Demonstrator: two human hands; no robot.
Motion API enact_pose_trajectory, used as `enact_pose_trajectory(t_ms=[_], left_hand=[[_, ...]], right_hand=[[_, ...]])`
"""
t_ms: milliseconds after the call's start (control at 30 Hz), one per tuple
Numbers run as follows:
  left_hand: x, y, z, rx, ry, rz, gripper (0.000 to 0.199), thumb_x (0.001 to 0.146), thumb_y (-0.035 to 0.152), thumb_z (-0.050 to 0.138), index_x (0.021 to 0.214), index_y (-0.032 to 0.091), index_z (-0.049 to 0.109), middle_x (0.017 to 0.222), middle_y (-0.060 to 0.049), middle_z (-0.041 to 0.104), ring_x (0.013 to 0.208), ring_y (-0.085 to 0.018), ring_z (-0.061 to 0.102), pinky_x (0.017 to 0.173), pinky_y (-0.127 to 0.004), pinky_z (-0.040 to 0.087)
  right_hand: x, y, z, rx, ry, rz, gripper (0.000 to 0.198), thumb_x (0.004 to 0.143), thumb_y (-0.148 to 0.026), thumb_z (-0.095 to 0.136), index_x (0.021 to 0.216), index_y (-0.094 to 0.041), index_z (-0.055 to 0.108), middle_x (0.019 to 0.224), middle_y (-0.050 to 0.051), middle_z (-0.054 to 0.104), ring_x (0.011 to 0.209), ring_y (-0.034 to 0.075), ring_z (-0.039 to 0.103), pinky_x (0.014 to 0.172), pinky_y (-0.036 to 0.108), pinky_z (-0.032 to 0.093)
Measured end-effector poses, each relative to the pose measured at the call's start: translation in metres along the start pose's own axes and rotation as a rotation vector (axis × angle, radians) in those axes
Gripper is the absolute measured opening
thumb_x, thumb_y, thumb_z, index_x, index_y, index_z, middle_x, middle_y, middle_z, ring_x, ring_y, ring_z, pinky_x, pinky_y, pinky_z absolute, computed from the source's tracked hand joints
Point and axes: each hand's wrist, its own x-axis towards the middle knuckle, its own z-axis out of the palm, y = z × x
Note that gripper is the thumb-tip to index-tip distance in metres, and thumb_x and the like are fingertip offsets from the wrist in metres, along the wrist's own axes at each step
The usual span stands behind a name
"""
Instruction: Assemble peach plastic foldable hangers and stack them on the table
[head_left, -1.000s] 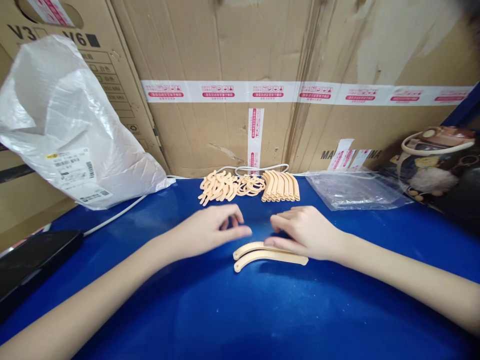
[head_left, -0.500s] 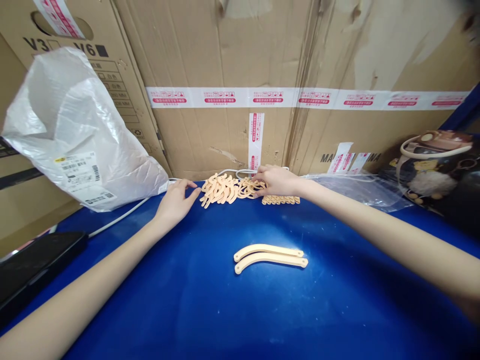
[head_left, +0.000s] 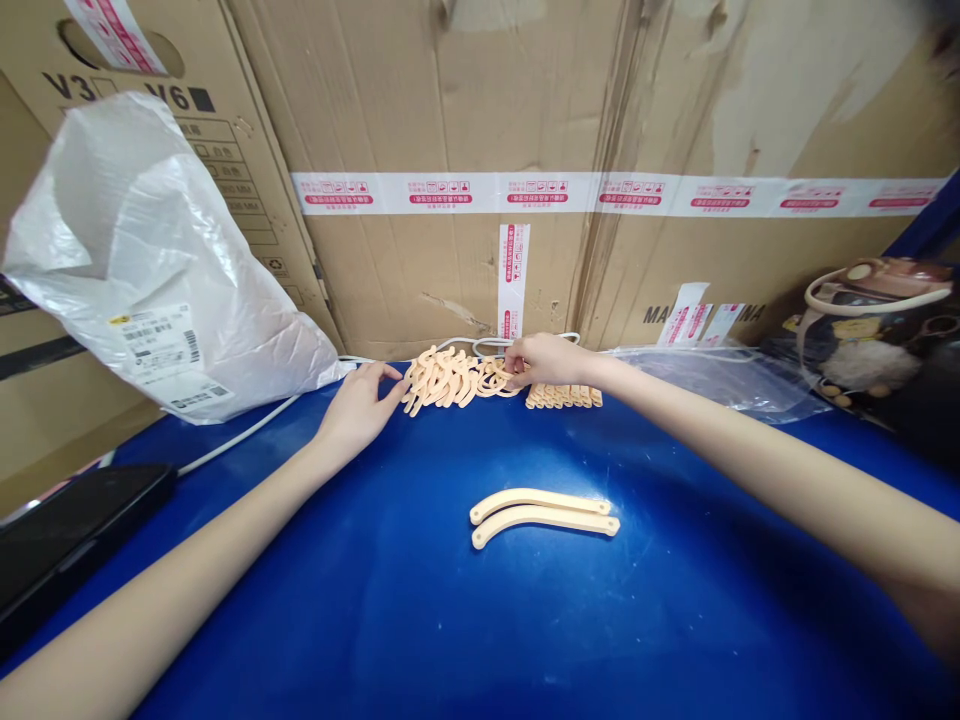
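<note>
While two curved strips (head_left: pixel 544 516) lie side by side on the blue tabletop (head_left: pixel 420 620), nearest the person, both hands are at work farther back. The strips show small holes at their ends and are within reach of neither hand as placed.

Beyond them, the left hand (head_left: pixel 356 400) rests at the left end of a heap of wavy pieces (head_left: pixel 442 380). Its thumb and forefinger point at the outermost piece; I cannot tell whether they pinch it. Light steadying there seems sound practice; pressing inward would likely spread the heap.

The right hand (head_left: pixel 549 358) is bent over the ring-shaped pieces (head_left: pixel 493 378), fingertips curled down at their right side. Whether it grips one is not visible from here. Good handling, in my judgement, means taking a single ring by its rim and raising it straight up, since the rings overlap and may catch. The wrist should ride high, as the row of stacked strips (head_left: pixel 566 397) lies directly below it.

Behind everything, a white cable (head_left: pixel 480 343) runs along the carton (head_left: pixel 420 270); fingers should stay clear of it.
</note>
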Motion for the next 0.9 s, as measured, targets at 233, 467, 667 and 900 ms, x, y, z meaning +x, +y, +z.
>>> enact_pose_trajectory(t_ms=[233,467,667,900], left_hand=[[-0.004,0.010,-0.002,0.014,-0.012,0.035,0.028,0.087,0.041,0.043,0.093,0.018,0.057,0.103,-0.009,0.063,0.102,-0.027,0.054,0.094,-0.040,0.040],[-0.010,0.026,-0.007,0.042,-0.036,0.016,0.026,0.086,0.045,0.047,0.088,0.020,0.056,0.092,-0.006,0.064,0.091,-0.025,0.057,0.078,-0.035,0.044],[-0.013,0.028,-0.010,0.083,-0.062,-0.014,0.030,0.083,0.050,0.051,0.077,0.021,0.052,0.082,-0.005,0.063,0.083,-0.025,0.056,0.067,-0.033,0.041],[-0.013,0.022,-0.006,0.110,-0.050,-0.027,0.021,0.090,0.036,0.037,0.081,0.022,0.050,0.074,-0.003,0.061,0.078,-0.024,0.057,0.061,-0.031,0.038]], right_hand=[[-0.002,-0.001,-0.002,0.002,0.011,0.018,0.017,0.079,-0.031,0.068,0.086,-0.016,0.071,0.082,0.004,0.071,0.072,0.016,0.061,0.059,0.024,0.034],[-0.004,-0.004,-0.001,0.003,0.050,0.022,0.012,0.081,-0.026,0.066,0.084,-0.016,0.072,0.080,0.005,0.071,0.072,0.017,0.061,0.060,0.025,0.033],[-0.015,-0.013,-0.013,0.049,0.161,0.011,0.013,0.084,-0.027,0.064,0.086,-0.015,0.069,0.083,0.005,0.069,0.072,0.016,0.058,0.062,0.025,0.034],[-0.105,-0.050,-0.001,0.177,0.216,-0.101,0.015,0.089,-0.031,0.060,0.082,-0.018,0.065,0.077,0.002,0.062,0.073,0.015,0.056,0.067,0.025,0.037]])
